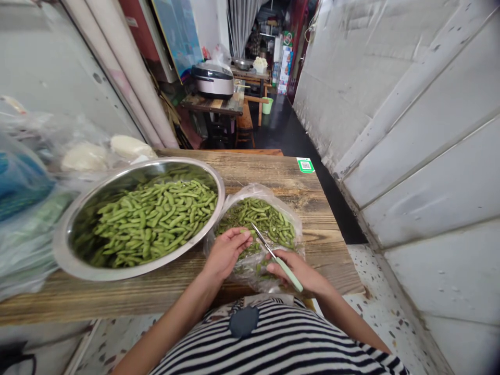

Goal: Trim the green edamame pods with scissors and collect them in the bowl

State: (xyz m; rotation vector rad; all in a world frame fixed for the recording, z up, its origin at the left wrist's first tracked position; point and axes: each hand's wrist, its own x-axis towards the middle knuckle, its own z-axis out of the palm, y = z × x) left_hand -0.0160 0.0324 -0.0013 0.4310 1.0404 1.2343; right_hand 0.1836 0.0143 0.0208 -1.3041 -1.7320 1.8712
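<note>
Clenching a green-handled knife (282, 270), blade pointing upper left, in my right hand (297, 271); my open left hand (226, 253) is resting on bagged edamame (260, 220).

No words can be read anywhere. A green-bordered QR code sticker (305, 165) sits near the far right corner of the wooden table (312, 229), its small print too tiny to make out. Farther off, a carton (285, 70) shows coloured printing, also illegible.
</note>
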